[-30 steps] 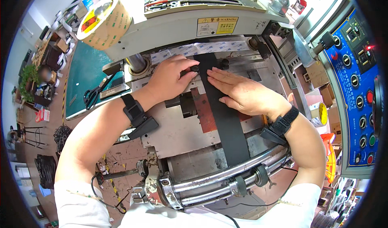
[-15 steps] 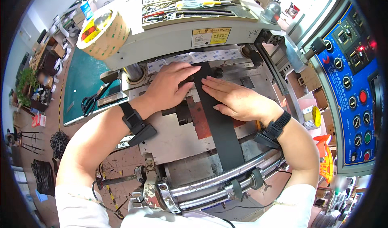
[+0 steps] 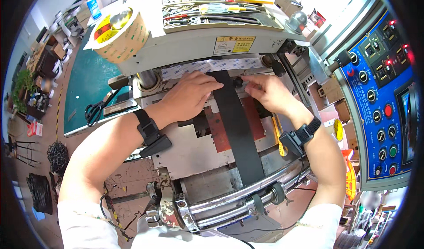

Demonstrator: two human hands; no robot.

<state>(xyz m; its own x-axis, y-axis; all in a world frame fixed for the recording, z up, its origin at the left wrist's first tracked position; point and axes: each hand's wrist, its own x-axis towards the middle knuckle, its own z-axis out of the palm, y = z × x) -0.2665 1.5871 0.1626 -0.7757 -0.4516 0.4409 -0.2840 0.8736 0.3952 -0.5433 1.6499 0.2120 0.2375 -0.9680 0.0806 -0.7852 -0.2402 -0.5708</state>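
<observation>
A long black strip (image 3: 240,134) lies lengthwise over the machine's metal bed, from the white patterned sheet (image 3: 236,64) at the back to the chrome rollers (image 3: 229,202) in front. My left hand (image 3: 191,93) is at the strip's left edge, fingers stretched and their tips at its surface; it grips nothing visible. To the strip's right, my right hand (image 3: 274,95) is off it, thumb and forefinger apart, beside a small black knob (image 3: 238,82). A red plate (image 3: 252,116) shows on both sides of the strip.
A yellow-handled tool (image 3: 279,136) lies right of the strip. Scissors (image 3: 100,107) rest on the green table at left. A tape roll (image 3: 119,34) and a tray of tools (image 3: 221,23) sit on the machine's top beam. A blue control panel (image 3: 380,98) stands at right.
My right hand has come off the black strip and moved right, its thumb and forefinger now apart. My left hand has slid slightly down and right. The yellow-handled tool shows more fully.
</observation>
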